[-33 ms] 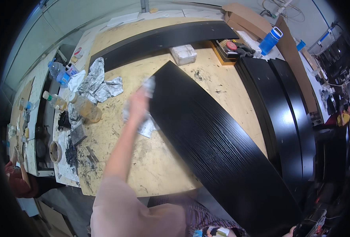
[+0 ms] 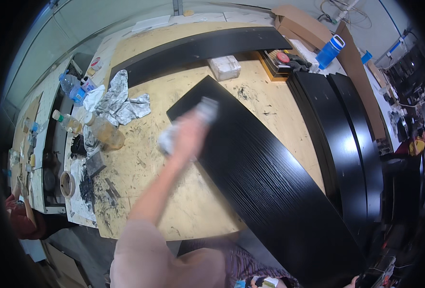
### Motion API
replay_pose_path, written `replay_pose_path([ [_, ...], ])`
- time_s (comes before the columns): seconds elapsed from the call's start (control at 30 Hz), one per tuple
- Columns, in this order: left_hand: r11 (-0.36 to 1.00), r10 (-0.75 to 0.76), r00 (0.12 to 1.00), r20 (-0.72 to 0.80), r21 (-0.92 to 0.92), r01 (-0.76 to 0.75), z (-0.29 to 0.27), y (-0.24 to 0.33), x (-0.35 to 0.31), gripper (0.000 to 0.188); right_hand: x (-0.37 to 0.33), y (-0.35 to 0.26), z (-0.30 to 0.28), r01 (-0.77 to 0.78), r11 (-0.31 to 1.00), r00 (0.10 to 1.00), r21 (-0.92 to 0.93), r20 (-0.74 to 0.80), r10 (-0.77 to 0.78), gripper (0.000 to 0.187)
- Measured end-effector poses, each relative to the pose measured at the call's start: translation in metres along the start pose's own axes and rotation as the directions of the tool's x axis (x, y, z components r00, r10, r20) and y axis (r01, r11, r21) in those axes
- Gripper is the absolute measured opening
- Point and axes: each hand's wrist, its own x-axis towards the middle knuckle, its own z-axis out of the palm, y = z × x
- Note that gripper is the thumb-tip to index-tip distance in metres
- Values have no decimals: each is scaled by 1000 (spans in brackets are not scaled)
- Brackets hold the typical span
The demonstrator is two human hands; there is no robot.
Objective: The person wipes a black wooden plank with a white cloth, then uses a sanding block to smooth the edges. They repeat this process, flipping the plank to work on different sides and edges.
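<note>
My left hand (image 2: pixel 189 137) is closed on a crumpled whitish rag (image 2: pixel 206 110), blurred by motion, over the far end of a long black board (image 2: pixel 265 177) with a wood-grain surface. Another part of the rag hangs by the wrist, off the board's left edge. The board slants from the middle of the worktable towards me, its near end sticking out past the table edge. At that near end, low on the right, my right hand (image 2: pixel 352 282) grips the board's corner; only a few of its fingers show.
On the worktable (image 2: pixel 140 192) a black board (image 2: pixel 198 48) lies at the back beside a white block (image 2: pixel 224 67). More black boards (image 2: pixel 327 139) are stacked right, near a blue bottle (image 2: pixel 330 52). Left are a stained cloth (image 2: pixel 119 103), a plastic jar (image 2: pixel 104 132) and a tape roll (image 2: pixel 67 185).
My left hand with the rag has moved right, from the board's left edge onto its face. The board and my right hand stay put.
</note>
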Motion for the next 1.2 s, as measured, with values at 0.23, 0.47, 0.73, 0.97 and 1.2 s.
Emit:
replay_pose_path([
  [0.23,659,727,648,227,35,-751,71,67,12,50,-5,-1,24,4,1000,1000,-3,-18,-4,32],
  [0.47,937,-61,974,-217,323,130,-7,-153,193,37,-3,1,31,4,1000,999,-10,-50,-5,32],
  [0.73,745,609,766,-207,482,-462,49,-40,91,32,27,13,11,52,984,999,171,-1,-52,32],
  [0.97,233,965,250,78,-692,-683,191,189,-209,47,73,48,-16,35,999,996,24,83,-37,42],
  [1.2,807,590,-266,763,-566,168,190,224,-295,30,72,35,22,-59,920,946,387,316,-72,11],
])
